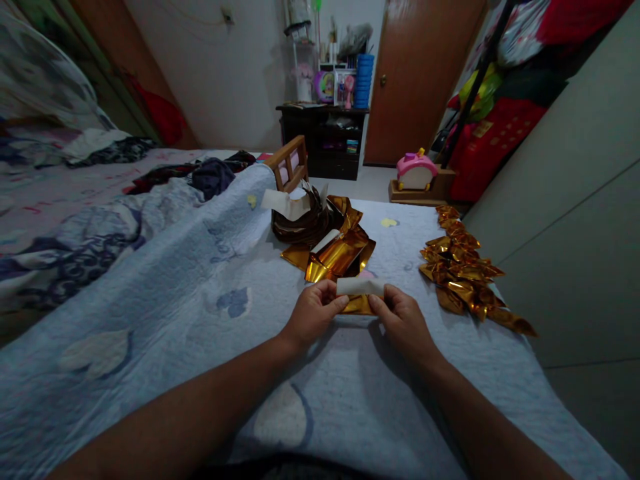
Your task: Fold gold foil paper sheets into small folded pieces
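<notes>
A small sheet of gold foil paper [359,295], white on its upper fold, lies on the light blue quilt [200,313] between my two hands. My left hand [314,311] pinches its left end with thumb and fingers closed. My right hand [403,317] pinches its right end the same way. Just beyond the sheet sits a loose stack of gold foil sheets [336,253]. A row of folded gold paper pieces [463,270] lies to the right of my right hand.
A dark round stack of paper [299,223] with a white sheet on top stands behind the gold stack. A small wooden chair back [289,162] rises past the bed's edge. A grey wall panel [575,233] runs along the right. Rumpled bedding and clothes lie at left.
</notes>
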`<state>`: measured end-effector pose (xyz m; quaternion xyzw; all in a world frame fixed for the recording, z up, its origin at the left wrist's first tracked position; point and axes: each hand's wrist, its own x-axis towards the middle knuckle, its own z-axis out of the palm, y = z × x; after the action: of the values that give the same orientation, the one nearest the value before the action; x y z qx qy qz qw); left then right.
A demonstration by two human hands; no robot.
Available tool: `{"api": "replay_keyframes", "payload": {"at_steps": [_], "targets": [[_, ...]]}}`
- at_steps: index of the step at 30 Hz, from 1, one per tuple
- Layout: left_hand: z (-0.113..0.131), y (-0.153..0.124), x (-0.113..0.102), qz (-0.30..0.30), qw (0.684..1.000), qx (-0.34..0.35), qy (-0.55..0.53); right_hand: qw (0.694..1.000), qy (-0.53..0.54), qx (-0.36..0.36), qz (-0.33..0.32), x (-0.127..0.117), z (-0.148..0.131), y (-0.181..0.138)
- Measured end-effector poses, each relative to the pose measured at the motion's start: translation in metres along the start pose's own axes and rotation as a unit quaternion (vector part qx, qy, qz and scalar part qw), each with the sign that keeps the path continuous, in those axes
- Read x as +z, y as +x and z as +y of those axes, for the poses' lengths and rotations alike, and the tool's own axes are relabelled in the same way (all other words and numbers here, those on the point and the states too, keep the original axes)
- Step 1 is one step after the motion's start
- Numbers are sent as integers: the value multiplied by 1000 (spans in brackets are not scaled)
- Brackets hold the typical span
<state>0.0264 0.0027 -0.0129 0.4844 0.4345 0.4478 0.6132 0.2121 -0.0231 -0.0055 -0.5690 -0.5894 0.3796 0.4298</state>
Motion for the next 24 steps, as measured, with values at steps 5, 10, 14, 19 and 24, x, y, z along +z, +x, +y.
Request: {"api": "replay_keyframes", "payload": {"at_steps": [5, 10, 14, 19, 24], "targets": [[1, -2, -1, 5, 998, 4, 57, 996, -90, 13, 6, 0, 5, 2], [-1, -1, -1, -5, 997, 13, 77, 997, -73, 31, 13, 1, 6, 2], [0, -1, 0, -16, 998, -2, 53, 998, 40, 44, 1, 3, 6, 3], [3, -2, 2, -14, 1000, -19, 10, 990, 130, 53, 2, 4, 5, 3], [2, 0, 0, -17, 999, -46, -13, 996, 82, 30, 13, 5, 7, 3]]}}
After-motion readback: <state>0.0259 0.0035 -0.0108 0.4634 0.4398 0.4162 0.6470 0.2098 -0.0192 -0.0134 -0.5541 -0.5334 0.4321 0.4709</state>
